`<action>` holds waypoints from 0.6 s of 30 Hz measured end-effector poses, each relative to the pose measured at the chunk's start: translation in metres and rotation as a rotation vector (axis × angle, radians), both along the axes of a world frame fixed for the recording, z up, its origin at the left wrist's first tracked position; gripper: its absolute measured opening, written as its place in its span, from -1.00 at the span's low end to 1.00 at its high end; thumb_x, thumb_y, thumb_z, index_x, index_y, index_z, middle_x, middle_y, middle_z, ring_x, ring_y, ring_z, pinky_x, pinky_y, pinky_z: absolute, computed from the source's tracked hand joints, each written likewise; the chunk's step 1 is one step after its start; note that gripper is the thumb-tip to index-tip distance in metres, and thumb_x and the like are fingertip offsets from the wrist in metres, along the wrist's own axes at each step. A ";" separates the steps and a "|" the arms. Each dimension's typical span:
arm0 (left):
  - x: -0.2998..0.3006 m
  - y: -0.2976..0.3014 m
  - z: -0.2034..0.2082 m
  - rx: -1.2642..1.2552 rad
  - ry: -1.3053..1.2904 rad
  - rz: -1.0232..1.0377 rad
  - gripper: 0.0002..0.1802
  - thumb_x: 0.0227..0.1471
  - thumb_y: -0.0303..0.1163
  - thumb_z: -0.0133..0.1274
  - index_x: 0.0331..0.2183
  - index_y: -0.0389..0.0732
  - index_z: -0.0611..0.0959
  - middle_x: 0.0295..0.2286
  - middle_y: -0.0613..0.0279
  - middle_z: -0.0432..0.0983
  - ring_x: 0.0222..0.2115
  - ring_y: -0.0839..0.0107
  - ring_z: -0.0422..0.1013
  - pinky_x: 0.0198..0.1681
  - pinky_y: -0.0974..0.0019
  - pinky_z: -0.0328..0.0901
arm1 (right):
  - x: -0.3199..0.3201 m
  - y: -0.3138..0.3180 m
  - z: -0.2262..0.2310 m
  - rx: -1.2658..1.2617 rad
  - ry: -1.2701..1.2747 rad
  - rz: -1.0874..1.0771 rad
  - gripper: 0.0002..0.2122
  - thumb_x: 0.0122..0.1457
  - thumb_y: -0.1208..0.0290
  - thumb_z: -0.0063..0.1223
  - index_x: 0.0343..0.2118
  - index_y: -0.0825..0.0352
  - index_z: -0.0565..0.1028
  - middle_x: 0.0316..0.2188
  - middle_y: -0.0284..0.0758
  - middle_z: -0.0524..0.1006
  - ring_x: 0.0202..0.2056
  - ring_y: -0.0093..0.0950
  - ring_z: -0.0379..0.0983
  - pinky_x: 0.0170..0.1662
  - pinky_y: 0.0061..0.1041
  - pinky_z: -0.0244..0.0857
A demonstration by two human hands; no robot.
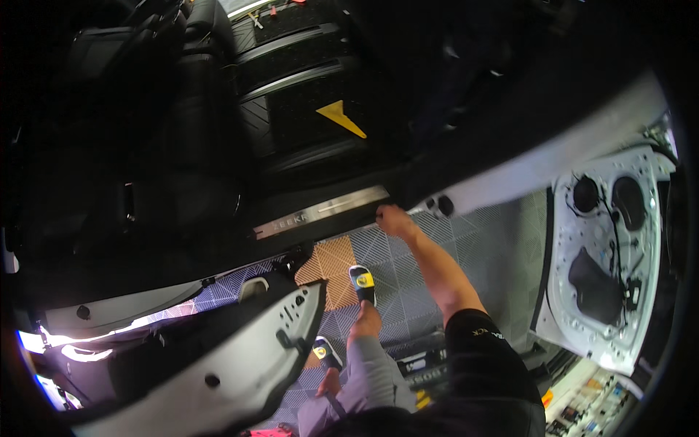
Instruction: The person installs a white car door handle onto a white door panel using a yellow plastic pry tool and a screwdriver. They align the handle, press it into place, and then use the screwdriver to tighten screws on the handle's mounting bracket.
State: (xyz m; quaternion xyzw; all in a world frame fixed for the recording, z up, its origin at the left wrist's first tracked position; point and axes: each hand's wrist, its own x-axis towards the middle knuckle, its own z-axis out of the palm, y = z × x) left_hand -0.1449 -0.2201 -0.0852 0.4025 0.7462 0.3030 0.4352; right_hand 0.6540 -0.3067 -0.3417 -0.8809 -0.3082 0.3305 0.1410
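My right hand (395, 220) reaches to the car's door sill with its fingers curled in. It touches the dark trim at the right end of the metal sill plate (324, 211), near the foot of the door pillar. What the fingertips grip, if anything, is hidden in shadow. A flat yellow triangular scraper-like tool (341, 117) lies on the dark car floor beyond the sill. My left hand does not show.
A door with bare white metal (240, 357) stands out at lower left. At right is another stripped white door panel (604, 255) with wiring. Dark seats (124, 146) fill the upper left. Small tools (255, 20) lie at the far end, and patterned tiles (408, 258) cover the ground.
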 end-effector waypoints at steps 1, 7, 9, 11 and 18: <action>0.021 -0.002 -0.004 -0.044 -0.009 0.009 -0.41 0.33 -0.01 0.02 0.07 -0.36 0.44 -0.11 -0.10 0.50 -0.13 0.16 0.51 -0.05 0.09 0.49 | 0.028 0.027 -0.018 -0.001 0.016 -0.069 -0.70 0.18 0.34 0.04 -0.08 0.34 0.64 -0.09 0.05 0.63 0.01 -0.01 0.56 0.10 -0.10 0.44; 0.093 0.000 -0.031 -0.190 -0.009 0.064 -0.41 0.34 -0.02 0.00 0.09 -0.37 0.44 -0.08 -0.09 0.48 -0.10 0.15 0.49 -0.01 0.08 0.45 | 0.149 0.169 -0.090 0.015 -0.454 -0.088 -0.68 0.31 0.47 -0.06 0.11 0.38 0.44 0.02 -0.07 0.46 0.10 -0.09 0.42 0.13 -0.09 0.38; 0.102 0.000 -0.036 -0.220 -0.004 0.067 -0.41 0.35 -0.03 0.00 0.10 -0.37 0.44 -0.07 -0.09 0.48 -0.09 0.15 0.49 0.00 0.08 0.44 | 0.169 0.202 -0.109 0.056 -0.560 -0.120 -0.64 0.33 0.45 -0.04 0.17 0.35 0.41 0.00 -0.11 0.48 0.08 -0.12 0.44 0.07 -0.12 0.43; 0.109 0.001 -0.039 -0.245 -0.002 0.074 -0.41 0.35 -0.03 -0.01 0.11 -0.38 0.44 -0.06 -0.09 0.48 -0.08 0.14 0.48 0.01 0.08 0.43 | 0.180 0.225 -0.126 0.080 -0.616 -0.128 -0.65 0.33 0.44 -0.01 0.16 0.33 0.42 -0.01 -0.14 0.49 0.06 -0.15 0.48 0.04 -0.14 0.47; 0.124 0.033 -0.052 -0.272 -0.009 0.012 -0.40 0.37 -0.05 -0.03 0.14 -0.39 0.43 -0.02 -0.09 0.47 -0.04 0.13 0.46 0.06 0.08 0.39 | 0.189 0.239 -0.145 -0.077 -0.587 -0.156 -0.68 0.30 0.45 0.08 0.10 0.28 0.42 -0.02 -0.14 0.49 -0.02 -0.11 0.56 -0.06 -0.19 0.56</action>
